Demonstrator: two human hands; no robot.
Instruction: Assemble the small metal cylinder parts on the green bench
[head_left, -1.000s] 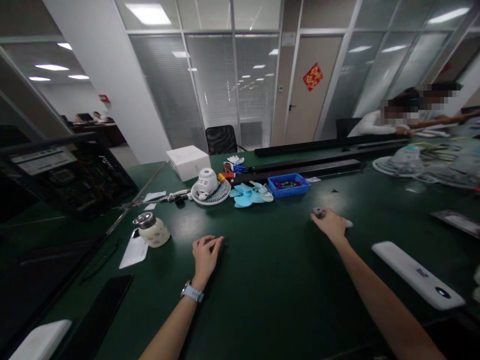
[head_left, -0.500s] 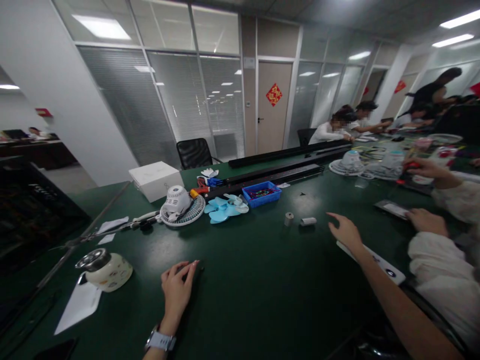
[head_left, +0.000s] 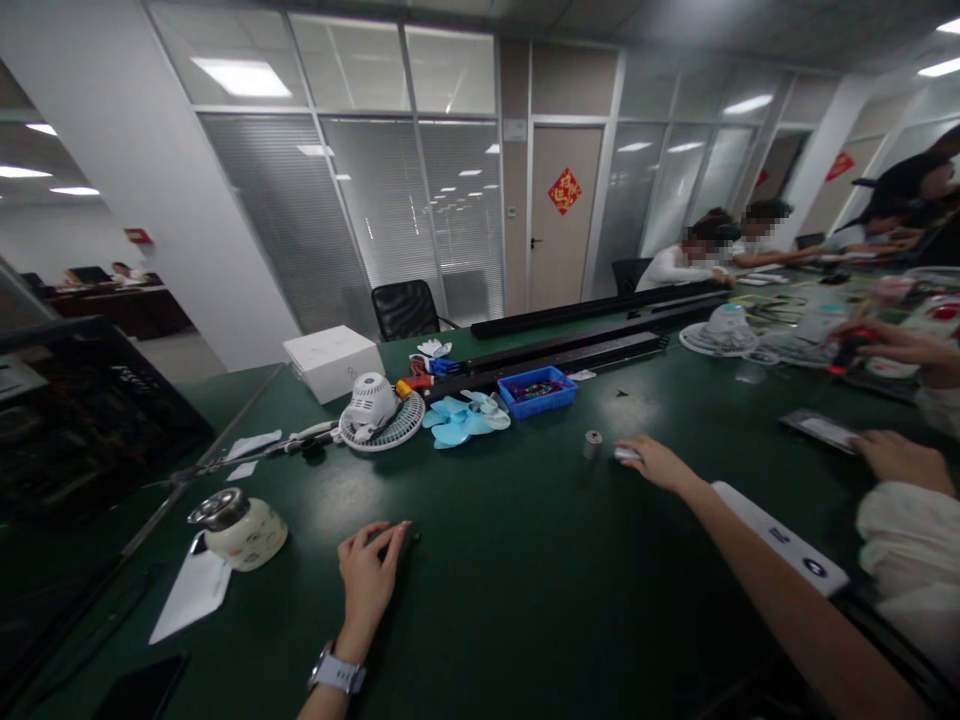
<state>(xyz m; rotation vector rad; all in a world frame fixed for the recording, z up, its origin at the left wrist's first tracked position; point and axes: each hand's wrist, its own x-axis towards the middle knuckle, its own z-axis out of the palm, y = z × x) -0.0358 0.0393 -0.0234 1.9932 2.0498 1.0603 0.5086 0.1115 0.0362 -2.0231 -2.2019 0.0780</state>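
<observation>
My right hand (head_left: 658, 464) reaches out over the green table (head_left: 495, 560), its fingers closed on a small silver cylinder (head_left: 627, 454) that lies on its side. Just left of it a second metal cylinder (head_left: 592, 444) stands upright. My left hand (head_left: 369, 568), with a watch on the wrist, rests on the table at the lower left. Its thumb and fingers are drawn together near a tiny dark object (head_left: 416, 537); whether they grip anything is too small to tell.
Behind are a blue tray (head_left: 538, 394), blue fan blades (head_left: 459, 420), a white fan part (head_left: 375, 405), a white box (head_left: 337, 362) and long black bars (head_left: 585, 352). A jug (head_left: 244, 530) stands left. Another person's hand (head_left: 904, 460) is at the right, beside a white device (head_left: 780, 535).
My right hand has moved left and taken hold of the lying cylinder. My left hand keeps nearly the same pose. The whole view has shifted slightly.
</observation>
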